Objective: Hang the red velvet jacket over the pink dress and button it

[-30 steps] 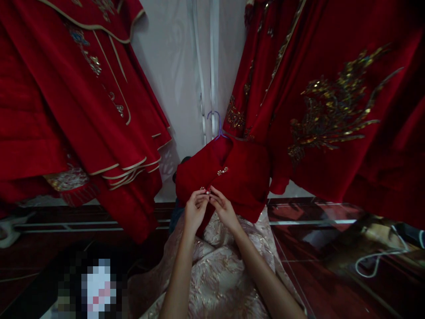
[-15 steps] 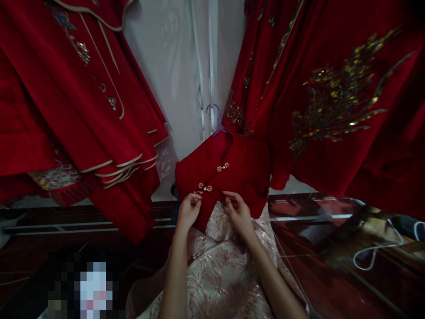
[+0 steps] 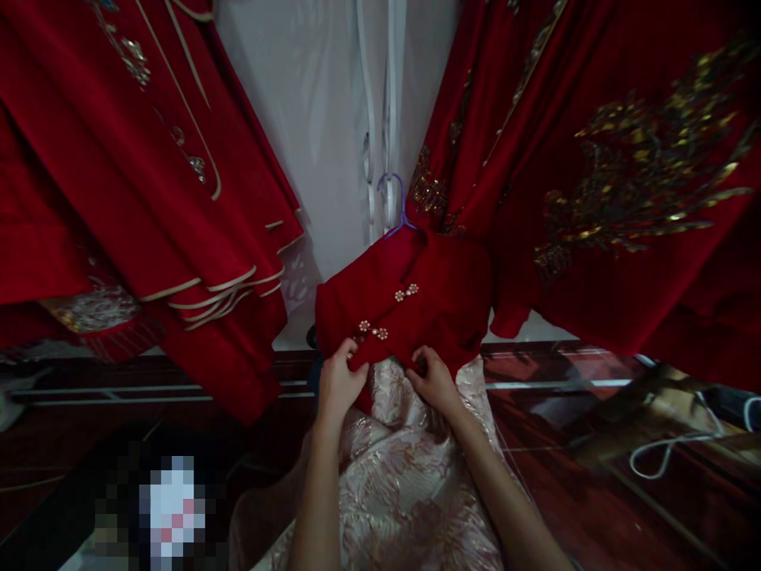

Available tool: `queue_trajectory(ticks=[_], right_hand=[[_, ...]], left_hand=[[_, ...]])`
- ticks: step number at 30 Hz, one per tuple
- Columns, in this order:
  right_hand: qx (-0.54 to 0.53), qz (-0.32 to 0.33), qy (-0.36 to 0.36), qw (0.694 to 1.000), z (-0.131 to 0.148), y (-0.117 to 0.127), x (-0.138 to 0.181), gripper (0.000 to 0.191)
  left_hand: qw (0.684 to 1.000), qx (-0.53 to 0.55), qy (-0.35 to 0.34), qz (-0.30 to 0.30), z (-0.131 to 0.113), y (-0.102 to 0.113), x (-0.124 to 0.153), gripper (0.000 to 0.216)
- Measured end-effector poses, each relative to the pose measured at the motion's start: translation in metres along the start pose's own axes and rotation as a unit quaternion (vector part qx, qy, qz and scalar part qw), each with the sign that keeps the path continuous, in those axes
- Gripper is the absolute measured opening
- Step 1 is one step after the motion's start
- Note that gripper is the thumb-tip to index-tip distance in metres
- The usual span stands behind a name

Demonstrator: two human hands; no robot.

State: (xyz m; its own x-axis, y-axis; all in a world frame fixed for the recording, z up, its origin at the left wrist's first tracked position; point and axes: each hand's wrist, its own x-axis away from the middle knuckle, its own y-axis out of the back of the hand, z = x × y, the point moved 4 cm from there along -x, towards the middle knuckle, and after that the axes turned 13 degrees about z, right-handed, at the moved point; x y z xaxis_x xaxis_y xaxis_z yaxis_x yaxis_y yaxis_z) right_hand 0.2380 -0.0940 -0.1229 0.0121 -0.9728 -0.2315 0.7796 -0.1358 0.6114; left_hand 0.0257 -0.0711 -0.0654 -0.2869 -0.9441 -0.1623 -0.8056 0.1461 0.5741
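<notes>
A small red jacket (image 3: 428, 305) hangs on a purple hanger (image 3: 397, 208) in front of me, over a pale pink and gold brocade skirt (image 3: 395, 484). Two pearl clasps (image 3: 372, 330) on its front flap are fastened. My left hand (image 3: 338, 382) pinches the jacket's lower hem at the left. My right hand (image 3: 433, 379) grips the hem at the right, fingers curled into the cloth. Both hands sit just below the lower clasp.
Red embroidered robes hang at the left (image 3: 136, 182) and at the right (image 3: 606, 174), close on both sides. A white wall with a metal rail (image 3: 380, 119) stands behind. A dark glossy floor (image 3: 594, 476) with a white cable (image 3: 666, 460) lies at the right.
My hands left the lower pearl clasp, which now sits closed, and slid down and apart to the jacket's hem. The view shifted slightly.
</notes>
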Motion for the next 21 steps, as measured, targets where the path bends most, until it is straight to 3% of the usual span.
queue_trajectory(ticks=[2, 3, 6, 8, 10, 12, 14, 17, 21], right_hand=[[-0.025, -0.025, -0.002, 0.999, 0.011, 0.010, 0.004, 0.015], [-0.041, -0.034, -0.004, 0.999, 0.017, 0.016, 0.007, 0.015], [-0.076, -0.055, 0.003, 0.996, 0.037, 0.036, 0.015, 0.014], [-0.081, -0.058, 0.006, 0.995, 0.048, 0.046, 0.019, 0.012], [-0.081, -0.041, 0.008, 0.996, 0.052, 0.051, 0.021, 0.010], [-0.073, 0.007, 0.007, 0.997, 0.050, 0.048, 0.023, 0.010], [-0.058, 0.062, 0.000, 0.996, 0.045, 0.039, 0.024, 0.014], [-0.069, 0.107, -0.022, 0.992, 0.040, 0.027, 0.026, 0.019], [-0.157, 0.161, -0.004, 0.974, 0.047, 0.015, 0.029, 0.027]], left_hand=[[0.987, -0.030, 0.002, -0.159, -0.020, 0.024, 0.009, 0.013], [0.980, -0.045, -0.009, -0.192, -0.030, 0.032, 0.013, 0.013], [0.972, -0.118, -0.038, -0.198, -0.047, 0.045, 0.019, 0.016], [0.969, -0.163, -0.042, -0.182, -0.045, 0.042, 0.019, 0.019], [0.979, -0.167, -0.051, -0.101, -0.034, 0.025, 0.016, 0.022], [0.989, -0.119, -0.066, 0.057, -0.017, -0.003, 0.014, 0.029], [0.978, -0.040, -0.075, 0.189, -0.003, -0.027, 0.015, 0.037], [0.967, 0.056, -0.061, 0.241, 0.009, -0.038, 0.016, 0.039], [0.961, 0.093, -0.044, 0.256, 0.007, -0.025, 0.013, 0.028]])
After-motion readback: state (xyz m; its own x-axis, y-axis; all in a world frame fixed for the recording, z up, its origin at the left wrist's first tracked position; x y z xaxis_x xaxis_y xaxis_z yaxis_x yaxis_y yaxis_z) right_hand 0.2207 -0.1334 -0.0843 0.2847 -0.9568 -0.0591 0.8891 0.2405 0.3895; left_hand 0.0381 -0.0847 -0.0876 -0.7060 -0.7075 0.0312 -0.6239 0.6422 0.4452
